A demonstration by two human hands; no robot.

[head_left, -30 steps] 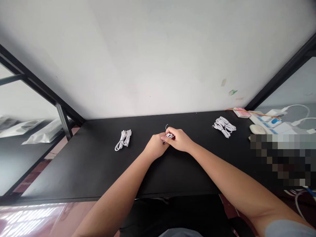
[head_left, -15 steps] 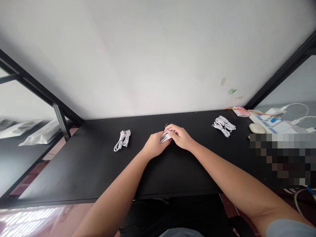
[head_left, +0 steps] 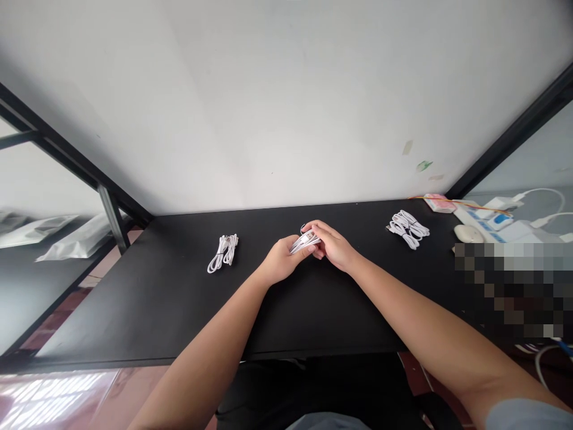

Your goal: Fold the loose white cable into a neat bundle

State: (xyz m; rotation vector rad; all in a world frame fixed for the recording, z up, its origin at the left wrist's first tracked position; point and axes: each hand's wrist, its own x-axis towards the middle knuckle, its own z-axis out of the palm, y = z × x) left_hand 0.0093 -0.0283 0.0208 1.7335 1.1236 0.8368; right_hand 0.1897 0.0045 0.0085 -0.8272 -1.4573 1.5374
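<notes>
"How do the hands look on your feed?"

"I see the left hand [head_left: 278, 261] wrapped around a folded white cable [head_left: 300, 243], and the right hand [head_left: 338, 249] with its fingers curled about the right end. A USB plug [head_left: 308, 236] shows on top."

"Where's that, against the black table [head_left: 156, 298]?"

"Over the table's middle; I can't tell whether it touches the surface. A tied bundle [head_left: 218, 255] lies on the table's left half, and I see a second bundle [head_left: 408, 229] toward its far right corner."
</notes>
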